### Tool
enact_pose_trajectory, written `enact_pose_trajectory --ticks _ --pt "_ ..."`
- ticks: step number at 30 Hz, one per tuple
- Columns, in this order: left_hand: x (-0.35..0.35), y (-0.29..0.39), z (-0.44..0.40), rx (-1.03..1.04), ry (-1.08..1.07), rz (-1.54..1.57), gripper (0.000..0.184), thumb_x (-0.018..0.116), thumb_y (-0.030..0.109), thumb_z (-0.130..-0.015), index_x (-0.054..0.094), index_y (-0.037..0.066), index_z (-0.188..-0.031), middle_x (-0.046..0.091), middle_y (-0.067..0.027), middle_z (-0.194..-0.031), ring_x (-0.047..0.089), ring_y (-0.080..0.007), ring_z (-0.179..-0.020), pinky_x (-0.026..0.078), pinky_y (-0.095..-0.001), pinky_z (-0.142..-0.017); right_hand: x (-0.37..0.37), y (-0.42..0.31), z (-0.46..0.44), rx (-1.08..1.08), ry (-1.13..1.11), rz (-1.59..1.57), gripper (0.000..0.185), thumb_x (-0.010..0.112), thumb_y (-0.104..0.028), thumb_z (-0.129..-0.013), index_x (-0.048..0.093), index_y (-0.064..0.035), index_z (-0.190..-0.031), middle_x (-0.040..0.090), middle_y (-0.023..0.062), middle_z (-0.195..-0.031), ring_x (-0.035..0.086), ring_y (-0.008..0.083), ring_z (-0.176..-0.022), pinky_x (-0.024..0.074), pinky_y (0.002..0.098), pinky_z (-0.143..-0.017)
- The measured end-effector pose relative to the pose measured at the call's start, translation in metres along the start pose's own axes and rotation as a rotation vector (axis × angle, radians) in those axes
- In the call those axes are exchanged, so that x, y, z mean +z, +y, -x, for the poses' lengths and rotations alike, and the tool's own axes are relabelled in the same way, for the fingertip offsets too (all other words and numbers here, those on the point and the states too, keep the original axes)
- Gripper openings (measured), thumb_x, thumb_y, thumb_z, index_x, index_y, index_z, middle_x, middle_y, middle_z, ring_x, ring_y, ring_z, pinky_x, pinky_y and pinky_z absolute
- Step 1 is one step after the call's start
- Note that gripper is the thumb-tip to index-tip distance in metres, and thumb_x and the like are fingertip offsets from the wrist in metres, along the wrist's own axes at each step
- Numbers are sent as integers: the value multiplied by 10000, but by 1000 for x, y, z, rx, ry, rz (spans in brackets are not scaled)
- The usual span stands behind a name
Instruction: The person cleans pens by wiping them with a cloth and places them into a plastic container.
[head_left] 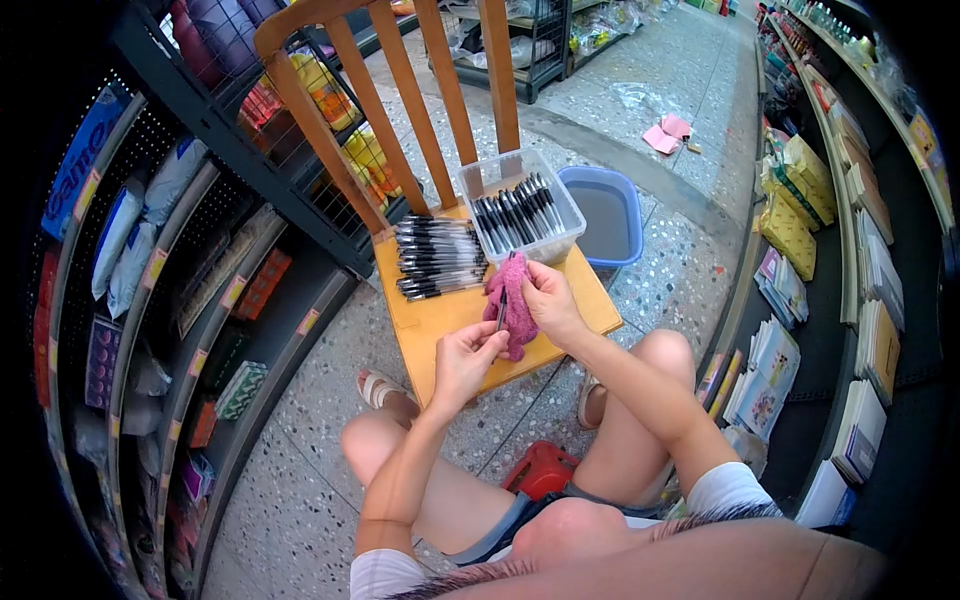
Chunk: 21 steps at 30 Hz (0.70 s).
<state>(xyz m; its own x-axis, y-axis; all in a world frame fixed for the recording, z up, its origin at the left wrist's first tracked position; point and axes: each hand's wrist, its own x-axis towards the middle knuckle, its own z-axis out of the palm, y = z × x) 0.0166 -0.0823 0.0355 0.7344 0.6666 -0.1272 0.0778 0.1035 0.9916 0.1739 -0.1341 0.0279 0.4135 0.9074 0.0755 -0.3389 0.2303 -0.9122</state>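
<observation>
My left hand (465, 362) pinches the lower end of a dark pen (502, 312), which stands roughly upright in view. Around its upper part is a pink cloth (519, 325), gripped by my right hand (550, 300); the fingers partly hide where cloth and pen meet. Both hands are over the seat of a wooden chair (420, 335). A pile of black-and-clear pens (437, 257) lies on the seat at the left. Behind my hands, a clear plastic box (572, 232) holds several more pens (518, 212).
A blue bucket (636, 225) of greyish water stands right of the chair. Shelves of packets (165, 185) rise at the left, and shelves of notebooks (765, 375) at the right. A red stool (540, 468) is beneath me. Pink paper (667, 134) lies on the floor.
</observation>
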Motion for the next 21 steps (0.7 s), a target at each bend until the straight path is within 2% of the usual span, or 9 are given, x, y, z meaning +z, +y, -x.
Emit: enact_pose_trajectory --ticks 2,5,8,12,13,15,16,20,21 --pt "-1 -6 0 -1 2 -7 193 609 104 -863 639 -56 -967 659 -63 -782 618 -95 -665 482 -206 -591 1 -3 3 55 -58 -21 195 439 -119 -944 536 13 -1049 623 75 -929 620 138 -756 517 267 -676" --pt "-5 -13 -1 22 -35 42 185 586 114 -881 646 -47 -949 656 -60 -775 611 -96 -655 474 -207 -589 12 -1 6 50 -66 -47 197 469 -125 -940 554 -2 -1069 607 18 -866 564 68 -741 489 239 -654" --pt "-9 -13 3 45 -60 56 187 565 115 -894 649 -46 -940 651 -51 -769 603 -93 -656 471 -210 -593 17 -2 11 127 -133 -95 208 480 -131 -935 556 -14 -1088 605 16 -873 562 66 -733 493 242 -635" --pt "-11 -6 3 70 20 78 176 559 101 -894 653 -44 -930 646 -39 -768 592 -89 -668 464 -207 -608 23 3 14 151 -194 -9 259 480 -131 -923 545 -9 -1142 611 42 -1004 573 77 -810 493 227 -674" --pt "-12 -5 2 73 37 35 176 561 101 -893 652 -44 -935 648 -40 -772 593 -89 -673 466 -208 -615 25 -1 13 165 -194 0 249 480 -123 -922 546 -10 -1133 611 40 -982 573 78 -790 499 236 -657" --pt "-14 -4 3 45 72 -50 177 565 101 -890 651 -44 -946 651 -41 -780 597 -89 -683 472 -210 -628 25 -2 11 220 -186 6 228 480 -109 -920 547 -12 -1115 611 35 -938 573 82 -751 509 255 -623" --pt "-12 -4 1 47 78 68 163 597 81 -865 647 -51 -945 658 -52 -795 610 -93 -678 480 -209 -618 22 4 8 189 -181 -77 238 470 -93 -914 537 -6 -1126 614 38 -949 578 84 -773 508 250 -641" --pt "-7 -6 2 -7 136 22 170 652 52 -815 649 -71 -933 666 -75 -775 611 -82 -669 487 -204 -611 16 3 -3 137 10 -118 228 483 -136 -932 542 -3 -1108 620 40 -929 584 84 -790 500 237 -678" --pt "-5 -5 2 -5 136 2 172 664 50 -805 651 -71 -926 666 -76 -766 610 -80 -662 486 -202 -603 15 0 -4 143 -3 -130 227 484 -141 -934 545 0 -1102 621 40 -919 584 84 -789 498 235 -681"
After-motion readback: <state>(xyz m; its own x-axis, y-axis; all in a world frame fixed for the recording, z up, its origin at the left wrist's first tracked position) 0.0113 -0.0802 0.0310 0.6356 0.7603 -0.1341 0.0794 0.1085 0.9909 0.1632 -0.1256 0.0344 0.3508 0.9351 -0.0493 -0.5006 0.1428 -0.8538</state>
